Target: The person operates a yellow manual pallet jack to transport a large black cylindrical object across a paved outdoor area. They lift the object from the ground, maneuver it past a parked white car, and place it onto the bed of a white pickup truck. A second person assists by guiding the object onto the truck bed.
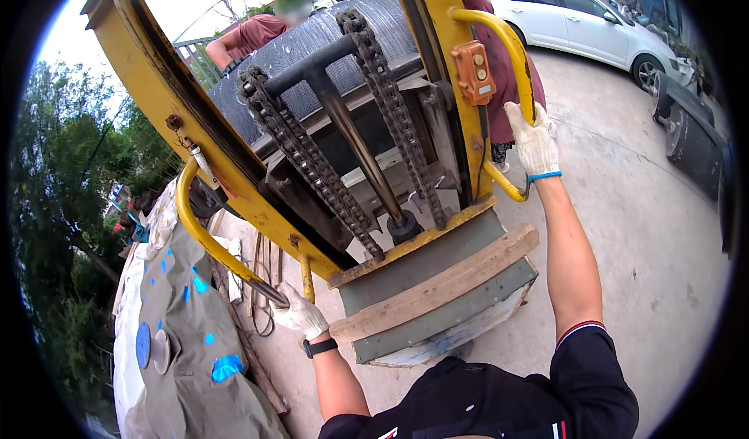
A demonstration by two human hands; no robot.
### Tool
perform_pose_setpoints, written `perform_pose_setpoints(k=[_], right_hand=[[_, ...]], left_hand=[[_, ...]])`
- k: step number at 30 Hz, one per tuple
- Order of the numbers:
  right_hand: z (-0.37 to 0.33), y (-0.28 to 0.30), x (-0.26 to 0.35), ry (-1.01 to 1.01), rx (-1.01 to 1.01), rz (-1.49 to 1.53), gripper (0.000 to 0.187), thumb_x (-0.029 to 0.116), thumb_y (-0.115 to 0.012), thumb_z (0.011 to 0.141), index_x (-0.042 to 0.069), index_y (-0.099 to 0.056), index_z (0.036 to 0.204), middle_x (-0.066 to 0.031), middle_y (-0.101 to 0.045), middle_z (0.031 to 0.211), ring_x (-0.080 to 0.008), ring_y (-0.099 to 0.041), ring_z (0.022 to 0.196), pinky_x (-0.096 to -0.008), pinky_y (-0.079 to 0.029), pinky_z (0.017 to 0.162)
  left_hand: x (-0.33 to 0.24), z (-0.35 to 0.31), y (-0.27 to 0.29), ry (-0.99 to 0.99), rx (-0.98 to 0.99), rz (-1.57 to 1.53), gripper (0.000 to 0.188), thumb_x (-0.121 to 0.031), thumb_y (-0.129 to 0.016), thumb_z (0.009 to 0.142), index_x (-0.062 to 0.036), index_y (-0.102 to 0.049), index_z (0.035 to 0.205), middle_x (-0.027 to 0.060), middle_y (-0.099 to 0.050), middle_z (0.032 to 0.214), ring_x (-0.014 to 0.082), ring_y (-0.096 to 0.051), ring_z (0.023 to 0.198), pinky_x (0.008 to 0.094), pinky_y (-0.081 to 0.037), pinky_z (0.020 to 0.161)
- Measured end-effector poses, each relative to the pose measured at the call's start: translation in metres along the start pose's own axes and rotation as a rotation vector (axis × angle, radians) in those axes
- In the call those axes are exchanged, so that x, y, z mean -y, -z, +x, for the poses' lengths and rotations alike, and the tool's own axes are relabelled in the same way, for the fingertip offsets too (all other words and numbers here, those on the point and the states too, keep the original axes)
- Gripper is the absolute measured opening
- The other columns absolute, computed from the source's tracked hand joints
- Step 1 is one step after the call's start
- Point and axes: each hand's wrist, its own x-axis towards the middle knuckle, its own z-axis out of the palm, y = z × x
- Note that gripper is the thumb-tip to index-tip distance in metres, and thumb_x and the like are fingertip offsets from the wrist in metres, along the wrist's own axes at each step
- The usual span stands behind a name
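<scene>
Pale concrete ground [624,174] spreads across the scene, and on it, directly before the wearer and between both arms, stands a yellow lift frame [144,69], which looks slanted in this view. A white car [573,26] is parked well beyond it, at the upper right. To the left, a gray sheet [183,306] with blue patches lies rumpled. Behind the frame's uprights is a big gray roll [390,22], with a co-worker in a maroon top [257,37] beyond it. A gray-green box [413,266] sits on the near side of the frame, with a wooden board [437,287] along it. Two greasy chains [296,158] run on either side of a metal rod [355,139]. A curved yellow left handle [195,224] and a matching right handle [516,57] jut from the uprights. The left hand [298,312], white-gloved, grasps the lower end of its handle; the right hand [534,143], likewise gloved, is wrapped around the outer stretch of the other. Smaller still, an orange control box [473,71] is mounted on the right upright.
</scene>
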Motion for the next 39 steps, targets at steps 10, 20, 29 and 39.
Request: perform_pose_setpoints(k=[10, 20, 29, 39], right_hand=[[-0.003, 0.002, 0.005, -0.002, 0.022, -0.029, 0.044, 0.043, -0.067, 0.09, -0.001, -0.065, 0.095, -0.0147, -0.064, 0.076, -0.0225, -0.061, 0.072, -0.0368, -0.049, 0.071], [-0.005, 0.004, -0.01, -0.062, 0.053, 0.041, 0.043, 0.04, -0.069, 0.09, -0.002, -0.065, 0.098, -0.0099, -0.061, 0.074, -0.0161, -0.055, 0.071, -0.0337, -0.047, 0.069], [-0.052, 0.017, -0.08, -0.214, 0.365, 0.341, 0.035, 0.035, -0.072, 0.087, 0.002, -0.07, 0.1, -0.0026, -0.063, 0.071, -0.0071, -0.049, 0.049, -0.0261, -0.043, 0.044], [-0.052, 0.031, -0.084, -0.184, 0.453, 0.354, 0.037, 0.036, -0.072, 0.086, 0.002, -0.065, 0.096, -0.0033, -0.06, 0.073, -0.0111, -0.055, 0.06, -0.0302, -0.051, 0.049]], left_hand=[[0.001, -0.001, -0.006, -0.092, -0.045, -0.063, 0.02, -0.014, -0.069, 0.093, 0.0053, -0.064, 0.094, 0.0021, -0.057, 0.078, 0.0106, -0.044, 0.067, 0.0289, -0.043, 0.062], [0.019, 0.002, 0.002, -0.041, 0.026, -0.195, 0.017, -0.012, -0.07, 0.091, 0.0015, -0.063, 0.1, -0.0012, -0.055, 0.077, 0.0062, -0.044, 0.062, 0.0236, -0.037, 0.054], [0.0, 0.008, 0.009, 0.041, 0.196, -0.322, 0.021, -0.015, -0.07, 0.09, -0.0048, -0.054, 0.08, -0.0025, -0.045, 0.054, 0.0076, -0.038, 0.042, 0.0257, -0.03, 0.04], [-0.011, 0.005, 0.02, 0.155, 0.367, -0.189, 0.013, -0.012, -0.065, 0.088, -0.0034, -0.057, 0.082, 0.0018, -0.048, 0.056, 0.015, -0.047, 0.045, 0.0287, -0.039, 0.047]])
